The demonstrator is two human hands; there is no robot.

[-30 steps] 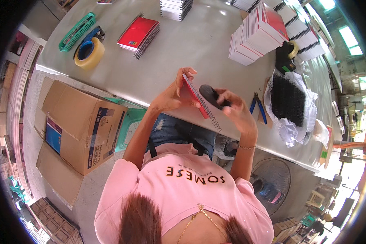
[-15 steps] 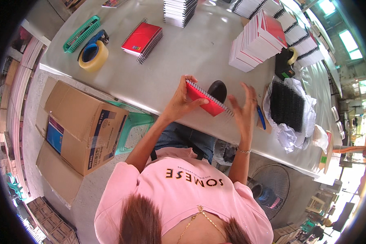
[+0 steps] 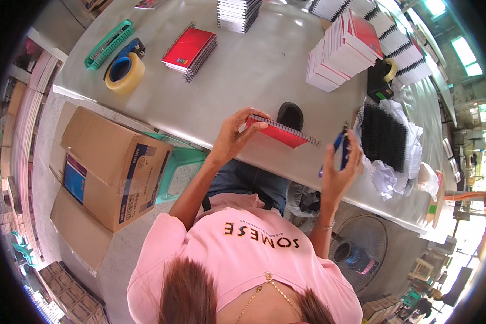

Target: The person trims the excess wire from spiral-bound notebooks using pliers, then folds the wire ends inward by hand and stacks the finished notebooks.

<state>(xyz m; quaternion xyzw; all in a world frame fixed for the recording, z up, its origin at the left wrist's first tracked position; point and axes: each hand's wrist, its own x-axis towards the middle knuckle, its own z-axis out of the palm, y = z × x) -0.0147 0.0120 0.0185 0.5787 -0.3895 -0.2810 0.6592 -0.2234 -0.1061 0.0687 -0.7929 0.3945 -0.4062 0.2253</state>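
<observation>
My left hand (image 3: 231, 137) grips the left end of a red spiral notebook (image 3: 279, 134), thumb on the cover. The notebook is tilted, its bound edge facing up and away from me. A loose tail of the wire coil (image 3: 313, 141) sticks out past its right end. My right hand (image 3: 339, 175) holds blue-handled pliers (image 3: 344, 154), jaws pointing up and away, just right of the coil's tail and apart from it. Behind the notebook a black oval object (image 3: 290, 115) rests on the table.
Bound red notebooks (image 3: 189, 48) and a tape dispenser (image 3: 125, 74) lie at left, beside a green basket (image 3: 109, 44). Unbound page stacks (image 3: 340, 54) stand at right. Black coils (image 3: 383, 137) lie on crumpled plastic. A cardboard box (image 3: 105, 162) stands left of the table, a fan (image 3: 359, 251) below right.
My right hand has picked up the blue-handled pliers from the table and brought them near the coil's tail. The notebook has turned slightly toward level in my left hand.
</observation>
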